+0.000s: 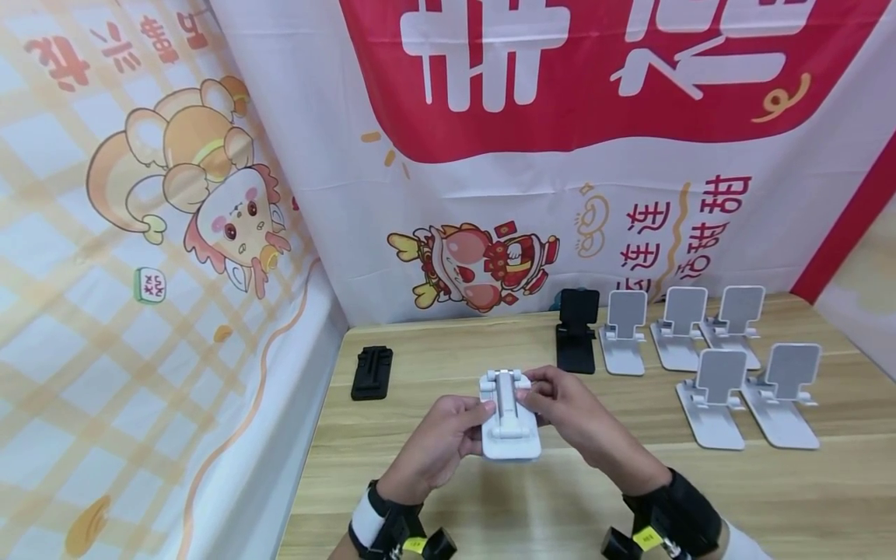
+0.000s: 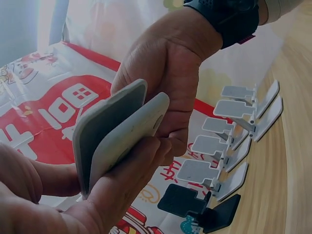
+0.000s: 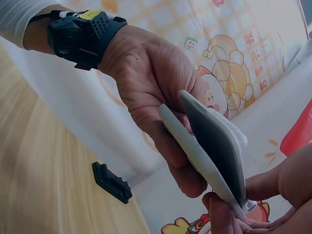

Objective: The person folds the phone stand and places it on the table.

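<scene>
Hands [image 1: 446, 437] [image 1: 565, 406] either side of white stand [image 1: 508, 420], thumbs [image 1: 485, 409] uppermost

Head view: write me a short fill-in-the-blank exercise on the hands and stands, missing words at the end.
The left hand and right hand hold a flat, rounded folding stand whose colour is ____.
Opened white flat-plate stands on the pale wooden table number ____.
The folded black rectangular stand lies toward the ____ side of the table.
Of the front and back rows, the opened black stand is in the ____ one.
Missing words: white; five; left; back.
</scene>
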`<state>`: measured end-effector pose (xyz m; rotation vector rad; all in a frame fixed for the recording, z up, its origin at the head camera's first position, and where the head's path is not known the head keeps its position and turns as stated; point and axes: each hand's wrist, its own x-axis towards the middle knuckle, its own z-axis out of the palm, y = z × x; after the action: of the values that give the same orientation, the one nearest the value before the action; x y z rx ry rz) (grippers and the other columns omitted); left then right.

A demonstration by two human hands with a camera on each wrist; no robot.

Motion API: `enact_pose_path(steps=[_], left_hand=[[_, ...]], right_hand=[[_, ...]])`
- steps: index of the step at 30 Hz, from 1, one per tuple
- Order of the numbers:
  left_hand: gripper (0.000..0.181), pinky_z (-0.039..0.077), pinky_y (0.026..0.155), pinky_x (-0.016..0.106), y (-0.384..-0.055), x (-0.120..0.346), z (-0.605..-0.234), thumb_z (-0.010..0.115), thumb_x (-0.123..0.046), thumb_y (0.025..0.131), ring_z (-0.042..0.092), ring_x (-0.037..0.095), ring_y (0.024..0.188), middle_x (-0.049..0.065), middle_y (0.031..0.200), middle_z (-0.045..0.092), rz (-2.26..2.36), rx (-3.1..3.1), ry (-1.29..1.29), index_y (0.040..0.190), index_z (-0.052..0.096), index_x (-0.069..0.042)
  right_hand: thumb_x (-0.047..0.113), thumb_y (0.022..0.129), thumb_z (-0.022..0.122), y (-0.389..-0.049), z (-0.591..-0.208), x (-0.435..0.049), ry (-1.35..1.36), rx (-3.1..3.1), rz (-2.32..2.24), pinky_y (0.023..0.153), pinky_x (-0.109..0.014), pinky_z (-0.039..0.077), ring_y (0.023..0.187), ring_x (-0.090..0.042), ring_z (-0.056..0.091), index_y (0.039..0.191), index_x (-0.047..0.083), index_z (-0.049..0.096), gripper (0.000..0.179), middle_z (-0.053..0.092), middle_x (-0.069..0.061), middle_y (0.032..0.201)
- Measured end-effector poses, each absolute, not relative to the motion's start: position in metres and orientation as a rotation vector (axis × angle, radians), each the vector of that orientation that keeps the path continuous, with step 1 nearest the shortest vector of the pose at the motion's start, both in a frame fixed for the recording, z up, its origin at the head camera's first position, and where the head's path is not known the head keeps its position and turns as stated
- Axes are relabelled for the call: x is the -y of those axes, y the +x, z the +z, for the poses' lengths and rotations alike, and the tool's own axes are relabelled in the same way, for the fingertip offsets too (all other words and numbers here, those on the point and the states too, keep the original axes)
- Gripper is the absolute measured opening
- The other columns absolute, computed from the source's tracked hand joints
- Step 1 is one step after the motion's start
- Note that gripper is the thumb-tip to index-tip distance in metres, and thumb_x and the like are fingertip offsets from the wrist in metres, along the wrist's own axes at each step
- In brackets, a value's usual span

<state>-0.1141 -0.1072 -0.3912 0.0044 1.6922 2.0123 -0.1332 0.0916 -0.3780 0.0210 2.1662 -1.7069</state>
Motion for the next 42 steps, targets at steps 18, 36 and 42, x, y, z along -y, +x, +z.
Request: enact_pose_path(steps=[18, 36, 42], left_hand=[[0.04, 0.059, 0.07, 0.031, -0.114, 0.106, -0.389, 0.052, -0.038, 0.098, 0.067, 0.017, 0.085, 0.006, 0.101, 0.068, 1.66, -2.276, 0.013, 0.118, 0.061, -0.004], [0.075, 0.043, 0.057, 0.02, -0.102, 0.07, -0.387, 0.073, -0.055, 0.074, 0.044, 0.017, 0.077, 0.007, 0.092, 0.047, 0.655, -3.085, 0.199, 0.116, 0.055, 0.005], [0.067, 0.044, 0.055, 0.022, -0.116, 0.076, -0.397, 0.076, -0.054, 0.067, 0.046, 0.016, 0.073, 0.004, 0.085, 0.05, 0.711, -3.091, 0.17, 0.105, 0.059, -0.001]], right_hand=[[0.015, 0.095, 0.06, -0.136, -0.386, -0.093, 0.039, -2.098, -1.762, 0.077, -0.034, 0.06, 0.087, -0.019, 0.064, 0.127, 0.002, 0.041, 0.039, 0.061, -0.017, 0.114], [0.014, 0.095, 0.06, -0.136, -0.398, -0.085, 0.089, -2.128, -1.818, 0.076, -0.035, 0.06, 0.084, -0.021, 0.066, 0.122, 0.004, 0.036, 0.038, 0.06, -0.02, 0.12], [0.015, 0.096, 0.058, -0.139, -0.402, -0.098, 0.027, -2.199, -1.796, 0.08, -0.034, 0.059, 0.089, -0.02, 0.066, 0.128, 0.002, 0.037, 0.041, 0.059, -0.019, 0.118]])
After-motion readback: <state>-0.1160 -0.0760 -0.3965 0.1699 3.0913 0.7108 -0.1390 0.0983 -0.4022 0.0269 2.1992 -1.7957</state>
